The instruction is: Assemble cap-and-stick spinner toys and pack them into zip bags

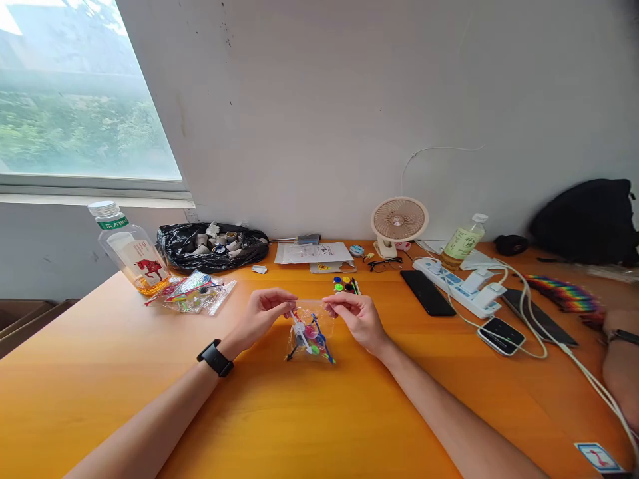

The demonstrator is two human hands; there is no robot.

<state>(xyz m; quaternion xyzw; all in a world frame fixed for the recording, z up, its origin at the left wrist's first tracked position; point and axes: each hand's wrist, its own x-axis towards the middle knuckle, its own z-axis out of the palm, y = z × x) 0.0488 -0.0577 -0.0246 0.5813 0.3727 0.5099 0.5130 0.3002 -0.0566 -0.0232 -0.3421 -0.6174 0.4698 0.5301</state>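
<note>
A clear plastic bag (310, 336) of small coloured pieces hangs upright over the wooden table (259, 426), its top edge stretched between my hands. My left hand (267, 313) pinches the top left corner between thumb and fingers. At the top right corner, my right hand (357, 319) pinches the bag the same way. Inside the bag are coloured discs and arrow-shaped pieces in white, blue and black. Just behind it lies a small group of coloured round pieces (344, 285), partly hidden by the bag and my right hand.
More filled clear bags (197, 293) lie left beside a large tilted bottle (132, 253). A black plastic bag (214, 246), papers (313, 253), glasses (384, 264) and a fan (399, 223) line the back. Rightward are a phone (427, 293), a power strip (459, 286) with cables, and another person's arm (622, 359).
</note>
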